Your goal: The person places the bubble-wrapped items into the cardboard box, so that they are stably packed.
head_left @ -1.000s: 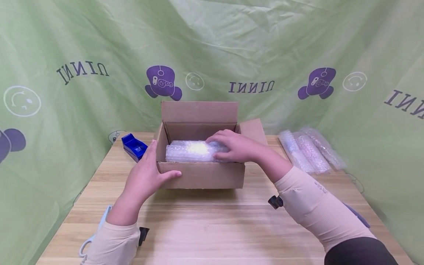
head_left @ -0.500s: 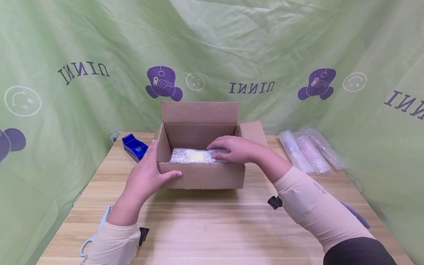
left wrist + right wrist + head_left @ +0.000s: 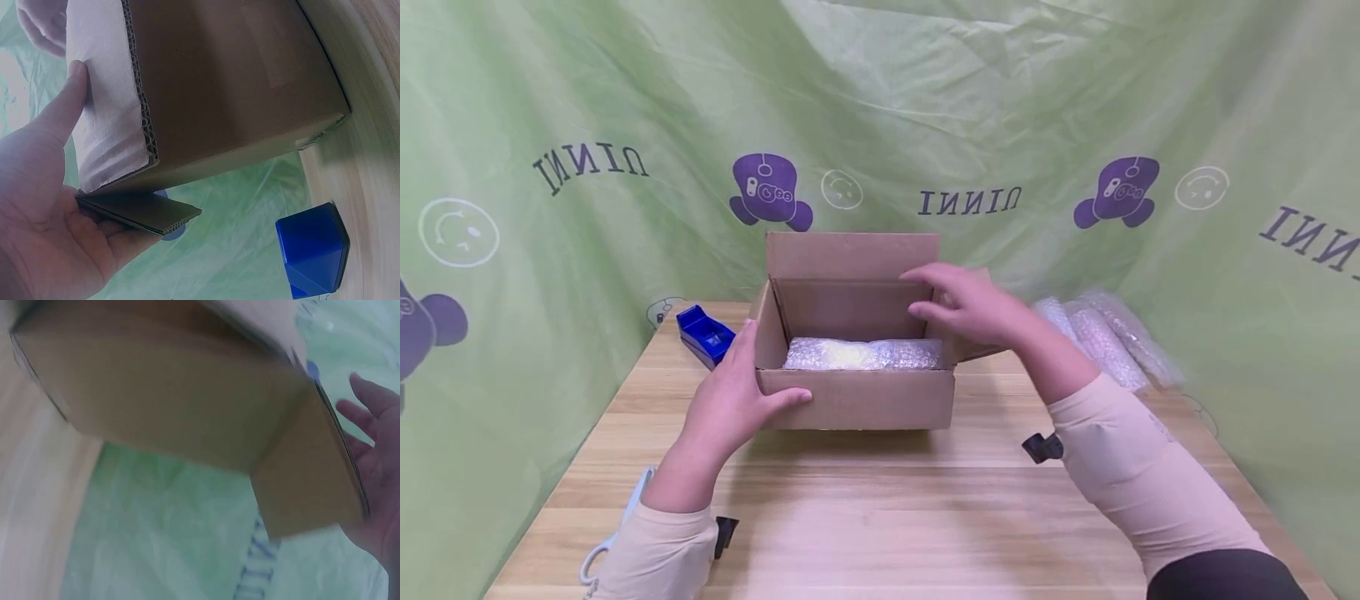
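An open cardboard box [image 3: 857, 400] stands on the table with its flaps spread. Inside it, just behind the front wall, lies a bubble-wrapped bundle [image 3: 865, 355]. My left hand [image 3: 730, 404] holds the box's front left corner. In the left wrist view its thumb [image 3: 74, 84] presses the front flap while the fingers lie behind the side flap [image 3: 140, 211]. My right hand [image 3: 966, 304] is raised over the box's right side, fingers loosely bent and holding nothing. In the right wrist view it is close beside the right flap [image 3: 306, 475].
A blue tape dispenser [image 3: 704, 333] sits left of the box. Light-blue scissors [image 3: 625, 517] lie partly under the left forearm. Several bubble-wrapped rolls [image 3: 1112, 342] lie at the back right. A green printed cloth [image 3: 865, 108] hangs around the table [image 3: 850, 517].
The bubble-wrapped bundle has gone lower into the box. My right hand has let go of it and risen toward the right flap, which now tilts lower. The left hand stays put.
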Available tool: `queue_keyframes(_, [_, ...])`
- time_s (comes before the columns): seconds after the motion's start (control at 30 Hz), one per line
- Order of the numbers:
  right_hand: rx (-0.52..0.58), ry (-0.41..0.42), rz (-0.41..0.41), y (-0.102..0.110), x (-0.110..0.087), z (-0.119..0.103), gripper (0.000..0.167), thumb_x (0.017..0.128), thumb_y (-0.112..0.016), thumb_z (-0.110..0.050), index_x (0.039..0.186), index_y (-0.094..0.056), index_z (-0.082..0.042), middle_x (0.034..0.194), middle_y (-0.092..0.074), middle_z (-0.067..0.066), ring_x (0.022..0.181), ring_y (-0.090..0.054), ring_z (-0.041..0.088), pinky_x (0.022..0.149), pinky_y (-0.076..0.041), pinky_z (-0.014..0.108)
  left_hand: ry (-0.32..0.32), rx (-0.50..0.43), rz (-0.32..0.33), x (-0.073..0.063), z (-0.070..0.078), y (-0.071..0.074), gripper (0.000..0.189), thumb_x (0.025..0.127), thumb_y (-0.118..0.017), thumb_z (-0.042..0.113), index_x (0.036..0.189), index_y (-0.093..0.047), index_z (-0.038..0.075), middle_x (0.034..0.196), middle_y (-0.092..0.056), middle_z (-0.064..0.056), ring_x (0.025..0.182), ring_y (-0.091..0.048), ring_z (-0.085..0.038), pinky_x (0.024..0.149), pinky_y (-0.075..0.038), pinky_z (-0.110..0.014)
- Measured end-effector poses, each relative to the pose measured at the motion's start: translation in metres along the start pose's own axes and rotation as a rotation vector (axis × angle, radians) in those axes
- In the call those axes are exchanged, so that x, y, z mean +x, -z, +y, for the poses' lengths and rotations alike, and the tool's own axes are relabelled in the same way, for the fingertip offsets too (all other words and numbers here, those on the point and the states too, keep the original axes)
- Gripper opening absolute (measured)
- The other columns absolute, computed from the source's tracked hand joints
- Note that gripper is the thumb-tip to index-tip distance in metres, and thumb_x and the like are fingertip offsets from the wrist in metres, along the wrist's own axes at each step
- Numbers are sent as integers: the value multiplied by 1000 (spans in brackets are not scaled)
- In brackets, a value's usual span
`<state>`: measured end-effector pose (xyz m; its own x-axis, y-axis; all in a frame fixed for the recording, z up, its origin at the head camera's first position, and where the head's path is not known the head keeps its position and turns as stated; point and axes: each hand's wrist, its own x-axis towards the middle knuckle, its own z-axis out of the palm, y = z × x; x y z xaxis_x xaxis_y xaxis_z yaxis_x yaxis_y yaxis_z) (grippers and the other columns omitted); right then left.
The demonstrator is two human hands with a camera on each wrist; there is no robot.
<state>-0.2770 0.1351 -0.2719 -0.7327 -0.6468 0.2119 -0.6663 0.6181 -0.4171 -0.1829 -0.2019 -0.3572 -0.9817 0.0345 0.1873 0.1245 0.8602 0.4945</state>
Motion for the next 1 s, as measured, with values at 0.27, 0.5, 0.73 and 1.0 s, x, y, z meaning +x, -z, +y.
queue_keyframes(0.27, [13,-259,317,50,-28,44,68,98,-50,-51,153,-32,-17,153,-38,12,134,-44,36,108,-38,58,-9,-4,8,0,0,0,130,67,-73,74,158,-7,9,163,-16,-17,139,-35,-47,105,-37,-65])
queue_keyframes(0.5, [-30,-497,315,57,-59,92,75,99,-47,-53,155,-25,-7,152,-35,26,134,-40,48,108,-31,66,-10,4,6,1,-1,-1,130,67,-73,74,158,-6,8,163,-16,-18,139,-35,-48,105,-37,-65])
queue_keyframes(0.73, [-118,-672,166,38,-86,142,87,97,-48,-57,152,-23,5,148,-30,37,134,-30,55,110,-24,67,-6,7,0,1,0,-1,131,67,-72,75,158,-6,8,163,-16,-18,139,-35,-48,104,-37,-65])
queue_keyframes(1.0, [-167,-761,57,14,-108,180,89,93,-56,-55,146,-29,12,144,-33,41,130,-31,60,109,-26,68,-4,0,0,1,0,0,130,67,-73,74,158,-6,9,163,-16,-18,138,-36,-49,103,-38,-66])
